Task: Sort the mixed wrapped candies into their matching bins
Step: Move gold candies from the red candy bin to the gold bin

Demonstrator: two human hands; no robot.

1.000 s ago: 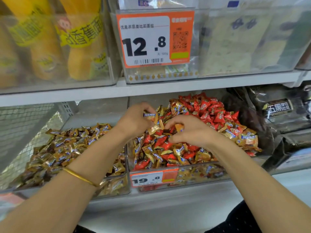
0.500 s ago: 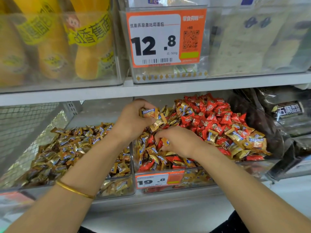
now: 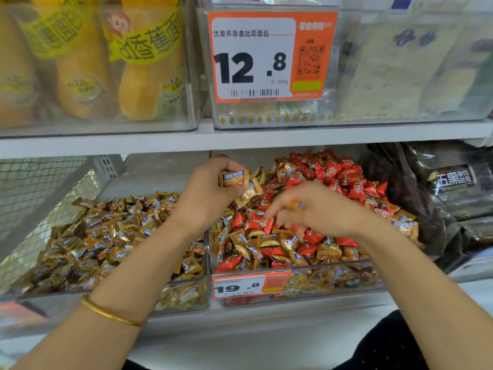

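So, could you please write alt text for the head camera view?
A left hand holds gold-wrapped candies over a clear bin of mixed red and gold candies while the right hand picks among them; a neighbouring bin holds only gold ones.

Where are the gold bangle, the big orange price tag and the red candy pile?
Thin gold bangle (image 3: 112, 315), head view, its front curve.
Orange 12.8 price tag (image 3: 269, 57), head view, white middle.
Red wrapped candy pile (image 3: 333, 170), head view, top.

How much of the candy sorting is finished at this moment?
Done: the clear left bin holds only gold-wrapped candies. In hand: the left hand grips several gold candies lifted from the clear right bin; the right hand picks in that pile, its catch blurred. Left: many gold wrappers still lie among the red-wrapped candies, mostly at the front, so much remains.
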